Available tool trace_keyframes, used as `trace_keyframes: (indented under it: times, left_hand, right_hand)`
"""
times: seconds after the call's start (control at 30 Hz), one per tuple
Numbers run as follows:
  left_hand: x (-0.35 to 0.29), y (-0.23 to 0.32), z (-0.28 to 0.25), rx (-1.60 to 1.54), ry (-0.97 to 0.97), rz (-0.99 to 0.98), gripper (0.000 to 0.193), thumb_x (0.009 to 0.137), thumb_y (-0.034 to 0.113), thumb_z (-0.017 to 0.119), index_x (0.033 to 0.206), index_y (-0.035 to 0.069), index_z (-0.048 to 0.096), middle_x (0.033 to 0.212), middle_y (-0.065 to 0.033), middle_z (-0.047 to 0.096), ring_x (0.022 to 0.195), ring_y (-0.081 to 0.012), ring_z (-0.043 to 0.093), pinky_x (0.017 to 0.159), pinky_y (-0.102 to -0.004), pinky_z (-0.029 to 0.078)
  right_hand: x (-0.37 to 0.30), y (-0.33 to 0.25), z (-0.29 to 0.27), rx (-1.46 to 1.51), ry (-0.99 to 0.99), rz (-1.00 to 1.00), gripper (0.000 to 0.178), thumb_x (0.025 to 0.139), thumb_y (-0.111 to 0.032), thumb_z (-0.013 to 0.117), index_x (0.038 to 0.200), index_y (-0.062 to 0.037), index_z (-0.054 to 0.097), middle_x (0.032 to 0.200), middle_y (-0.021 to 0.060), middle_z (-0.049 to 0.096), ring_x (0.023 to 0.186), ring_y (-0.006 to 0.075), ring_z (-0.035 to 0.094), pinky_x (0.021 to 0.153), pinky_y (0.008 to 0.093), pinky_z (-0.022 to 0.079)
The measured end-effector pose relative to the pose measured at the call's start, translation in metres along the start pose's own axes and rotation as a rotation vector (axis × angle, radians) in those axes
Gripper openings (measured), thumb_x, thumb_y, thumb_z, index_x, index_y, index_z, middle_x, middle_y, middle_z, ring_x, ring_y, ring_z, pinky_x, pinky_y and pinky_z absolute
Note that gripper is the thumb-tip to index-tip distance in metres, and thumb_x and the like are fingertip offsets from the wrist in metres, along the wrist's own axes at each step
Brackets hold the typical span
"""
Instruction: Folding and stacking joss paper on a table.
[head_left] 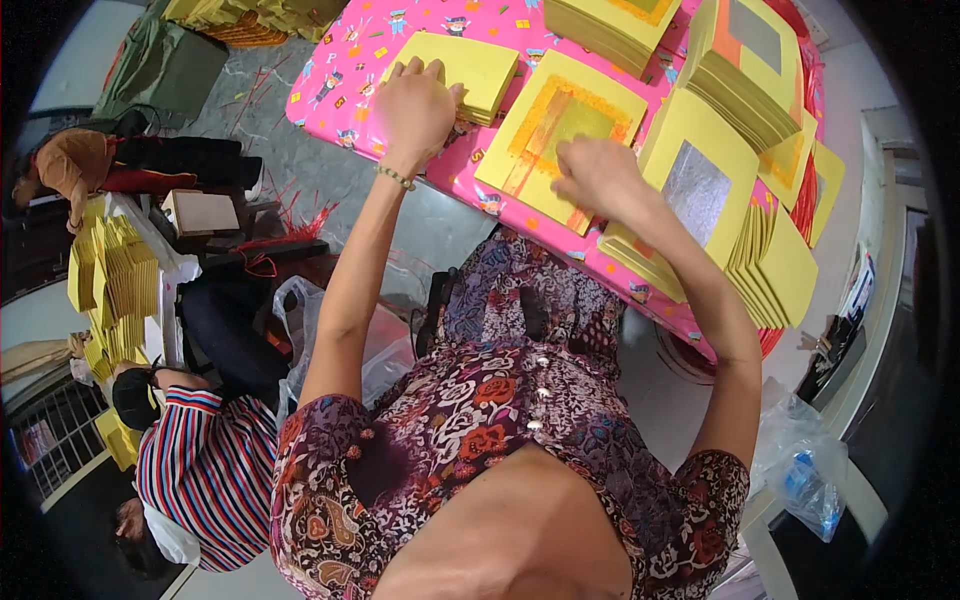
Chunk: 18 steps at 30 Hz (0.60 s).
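My left hand (415, 112) lies on a small stack of yellow paper (472, 72) near the table's left side, its fingers stretched out over the stack's edge. A bracelet of beads (395, 178) circles that wrist. My right hand (600, 178) is slightly blurred, its fingers curled in over a yellow sheet (510, 160). That sheet bears an orange printed frame around a gold square. An orange strip (533, 150) runs along its left part. Whatever the right fingers pinch, if anything, is hidden.
More yellow paper stacks (740, 75) and fanned sheets with silver squares (697, 190) cover the right of the pink patterned table cover (345, 45). At left, a person in a striped shirt (215, 470) and another person (85, 165) are beside yellow bundles (115, 265). A plastic bag (805, 480) hangs right.
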<state>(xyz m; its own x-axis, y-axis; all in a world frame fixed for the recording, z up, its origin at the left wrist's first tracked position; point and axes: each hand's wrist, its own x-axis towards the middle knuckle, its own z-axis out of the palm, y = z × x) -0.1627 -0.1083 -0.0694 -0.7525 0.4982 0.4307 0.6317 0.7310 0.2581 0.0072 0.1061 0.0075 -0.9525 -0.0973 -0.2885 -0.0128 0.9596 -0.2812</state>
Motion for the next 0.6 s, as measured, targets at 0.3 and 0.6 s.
trace_keyframes:
  times: [0.3, 0.6]
  left_hand:
    - [-0.010, 0.034, -0.040, -0.245, 0.079, 0.172, 0.035, 0.089, 0.029, 0.064, 0.118, 0.008, 0.062, 0.121, -0.0176, 0.057, 0.115, -0.0354, 0.050, 0.095, -0.0488, 0.039]
    - [-0.048, 0.047, -0.044, -0.531, -0.408, 0.405, 0.037, 0.074, 0.023, 0.079, 0.106, 0.009, 0.068, 0.107, -0.0099, 0.063, 0.102, -0.0309, 0.057, 0.092, -0.0408, 0.046]
  right_hand:
    - [-0.040, -0.016, 0.045, -0.121, 0.211, -0.091, 0.031, 0.075, -0.018, 0.076, 0.092, 0.0004, 0.058, 0.089, 0.0181, 0.061, 0.081, 0.0334, 0.066, 0.065, 0.0428, 0.053]
    - [-0.037, 0.002, 0.031, 0.031, 0.213, -0.175, 0.017, 0.081, -0.014, 0.064, 0.078, 0.0023, 0.059, 0.073, 0.0219, 0.061, 0.072, 0.0396, 0.064, 0.065, 0.0483, 0.051]
